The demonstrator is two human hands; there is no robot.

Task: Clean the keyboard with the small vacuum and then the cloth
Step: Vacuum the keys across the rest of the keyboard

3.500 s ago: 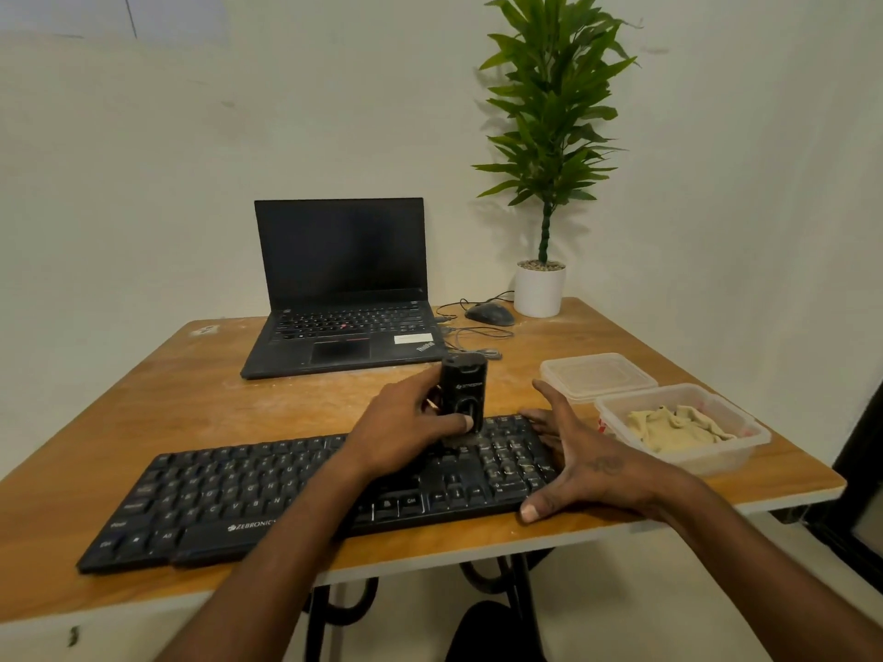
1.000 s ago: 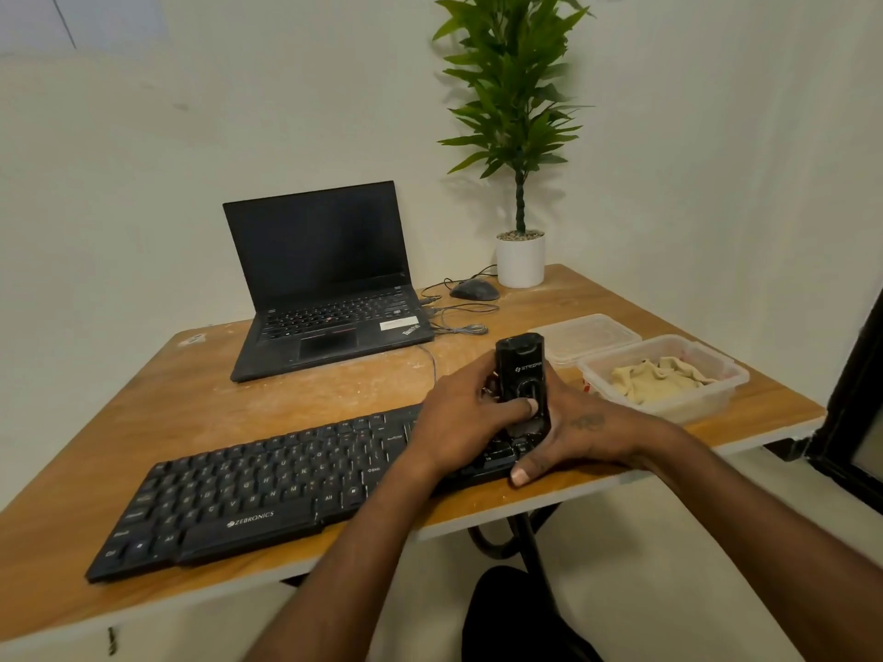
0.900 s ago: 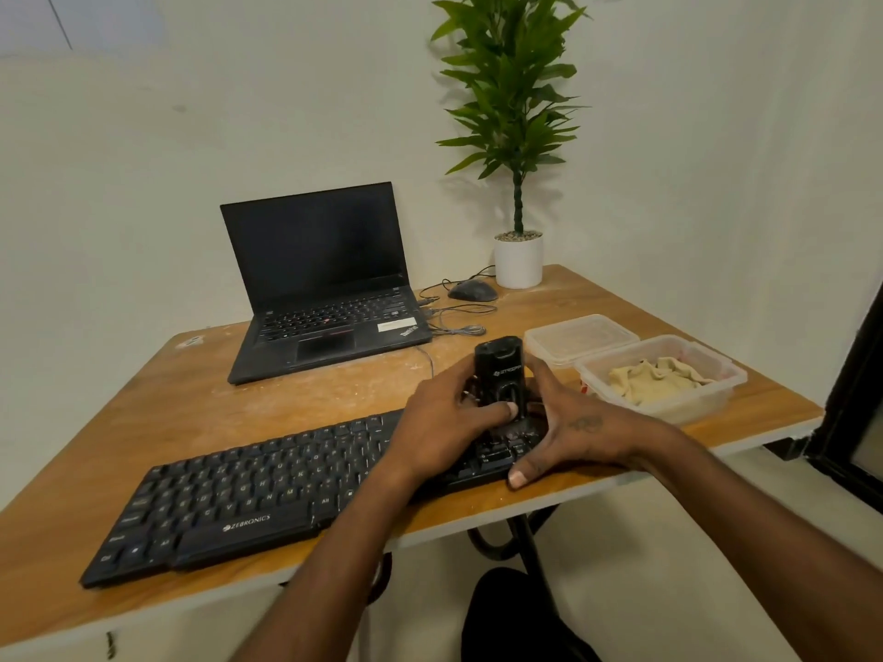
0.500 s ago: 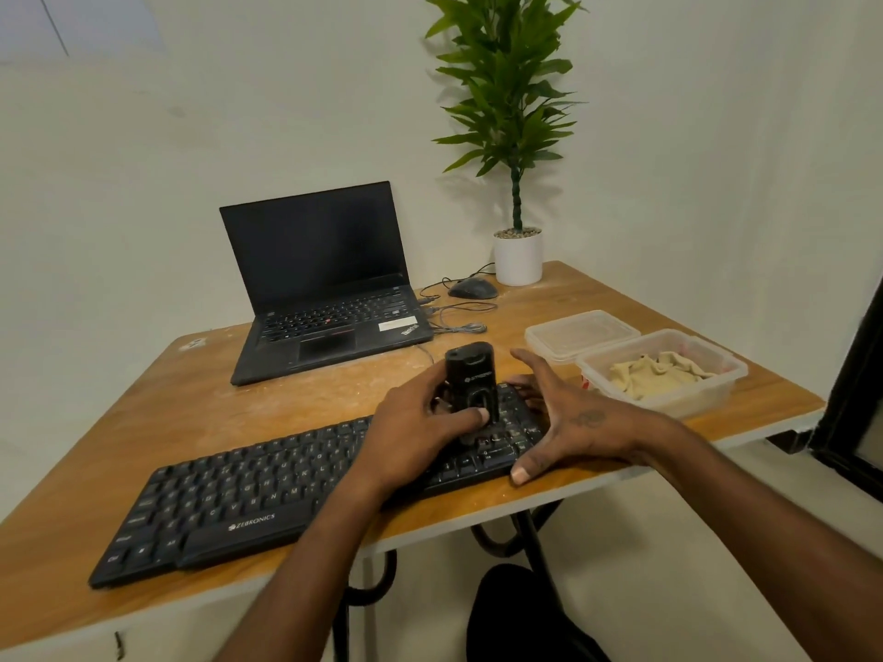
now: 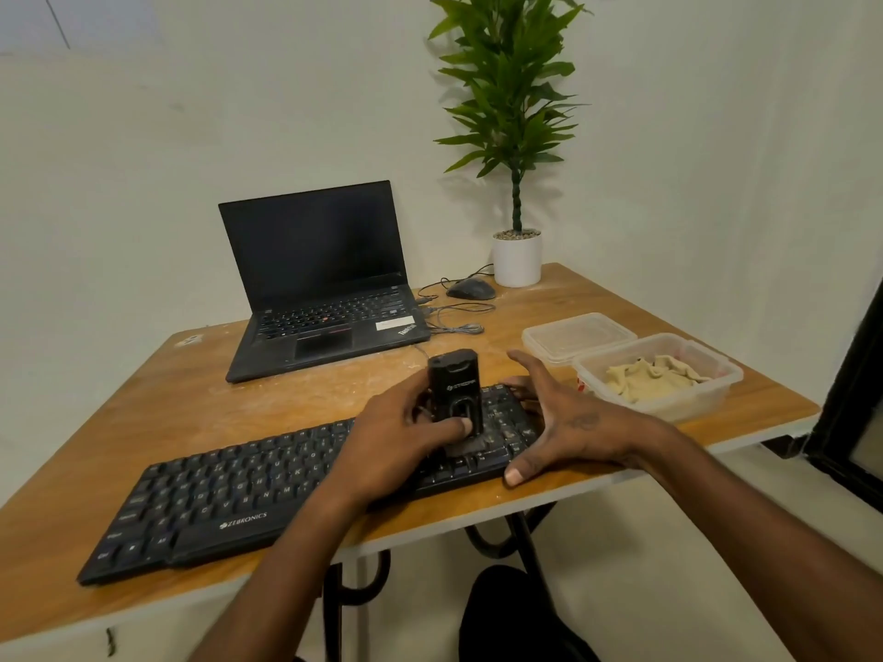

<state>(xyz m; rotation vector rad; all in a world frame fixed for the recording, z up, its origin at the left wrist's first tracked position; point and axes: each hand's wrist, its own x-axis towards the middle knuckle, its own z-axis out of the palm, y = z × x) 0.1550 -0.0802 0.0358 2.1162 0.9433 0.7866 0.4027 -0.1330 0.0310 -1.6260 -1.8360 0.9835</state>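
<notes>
left hand [image 5: 392, 441] grips the vacuum [image 5: 456, 398] upright on the keyboard [image 5: 239, 494]; right hand [image 5: 568, 427], fingers spread, presses the keyboard's end.

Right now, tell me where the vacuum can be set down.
Bare wood lies between the keyboard and laptop, and left of the laptop. The right side is crowded: tub, lid, right hand. The left hand grips the vacuum.

Black keyboard [image 5: 229, 494], white key legends and white ZEBRONICS lettering noted. Small vacuum [image 5: 455, 389] black, faint grey logo. Laptop [image 5: 325, 284] black, red trackpoint dot, white sticker. Table [image 5: 239, 398] orange-brown wood, pale scuffs. Cloth [image 5: 654, 377] beige, in clear container [image 5: 716, 394]. Plant [image 5: 511, 88] green; pot [image 5: 517, 260] white. Mouse [image 5: 470, 290] dark grey.
</notes>
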